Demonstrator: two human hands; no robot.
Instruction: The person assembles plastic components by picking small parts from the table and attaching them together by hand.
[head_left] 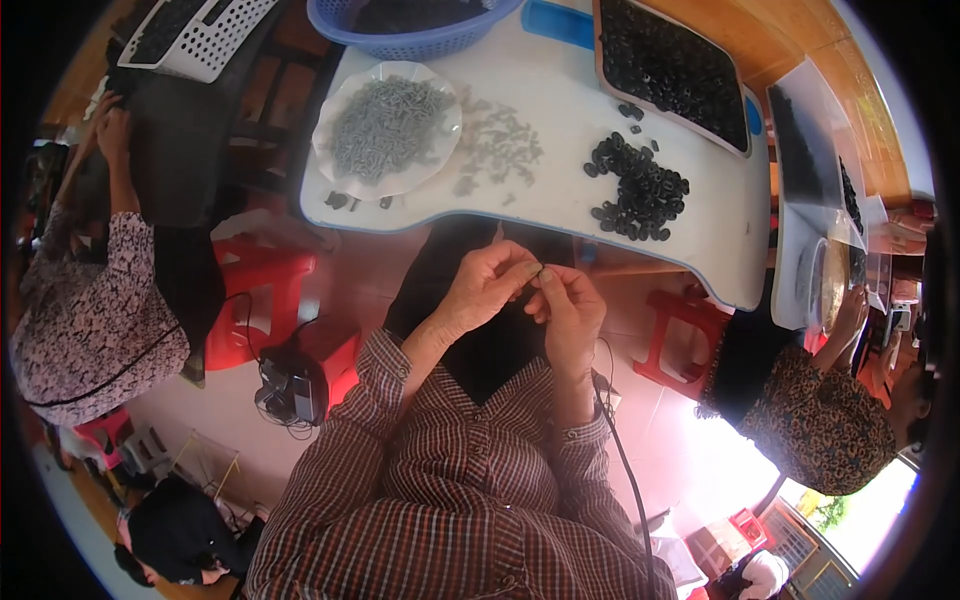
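Over my lap, just short of the table's front edge, my left hand [497,280] and my right hand [566,303] meet at the fingertips. Both are closed in a pinch around one small dark piece [541,273], mostly covered by the fingers. Beyond them on the white table [400,212], a scalloped white plate [327,150] holds a heap of small grey pieces [388,128]. More grey pieces [503,140] lie loose beside the plate. To the right is a pile of small black oval rings [640,188].
A tray of black rings [672,70] stands at the back right, a blue basket [420,42] at the back left. People work at both sides, near a white basket [195,50] and clear bins [812,150]. Red stools [258,295] stand nearby; a cable [630,460] runs by my right arm.
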